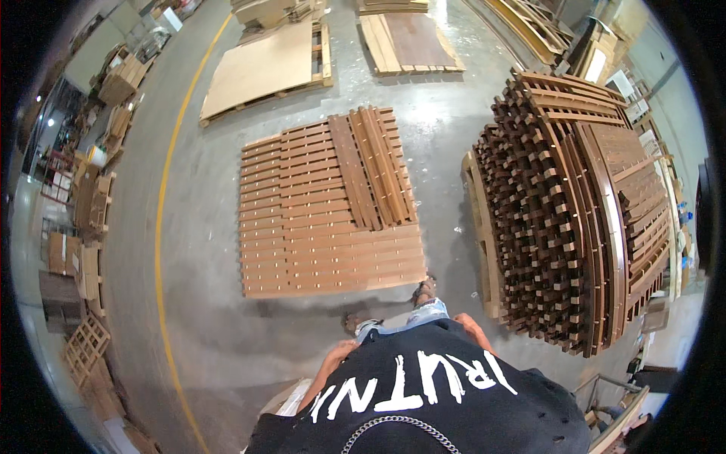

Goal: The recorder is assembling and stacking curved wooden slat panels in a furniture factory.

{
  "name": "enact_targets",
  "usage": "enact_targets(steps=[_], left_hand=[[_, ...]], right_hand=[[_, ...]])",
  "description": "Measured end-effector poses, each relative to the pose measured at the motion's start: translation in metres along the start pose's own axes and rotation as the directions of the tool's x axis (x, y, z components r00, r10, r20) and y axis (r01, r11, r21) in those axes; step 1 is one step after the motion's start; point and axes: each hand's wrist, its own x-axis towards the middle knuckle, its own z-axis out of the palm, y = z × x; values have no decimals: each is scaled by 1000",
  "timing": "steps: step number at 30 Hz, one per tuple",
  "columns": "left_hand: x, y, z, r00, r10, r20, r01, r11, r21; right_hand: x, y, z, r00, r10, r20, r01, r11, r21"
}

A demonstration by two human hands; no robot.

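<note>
My left hand (345, 347) hangs at my left side by my jeans, its fingers too small and hidden to read. My right hand (461, 319) is low by my right hip, mostly covered by my black shirt. In front of my feet lies a low, square stack of brown slatted wooden panels (333, 253), apart from both hands. A bundle of brown slatted strips (372, 170) rests at a slant on its far right part.
At right, a tall pile of dark slatted panels (529, 219) rises from a pallet (482, 250). Farther off, a pallet bears a pale flat board (261, 64) beside stacked planks (412, 41). A yellow floor line (160, 227) runs along the left, past boxes and pallets (87, 340).
</note>
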Motion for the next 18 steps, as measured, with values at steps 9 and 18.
enact_targets(steps=[9, 18], left_hand=[[141, 88, 21, 694, -337, 636, 128, 927, 352], [296, 50, 205, -179, -715, 676, -493, 660, 567]], right_hand=[[-73, 74, 32, 981, 14, -194, 76, 889, 451], [-180, 79, 206, 690, 558, -460, 170, 493, 853]])
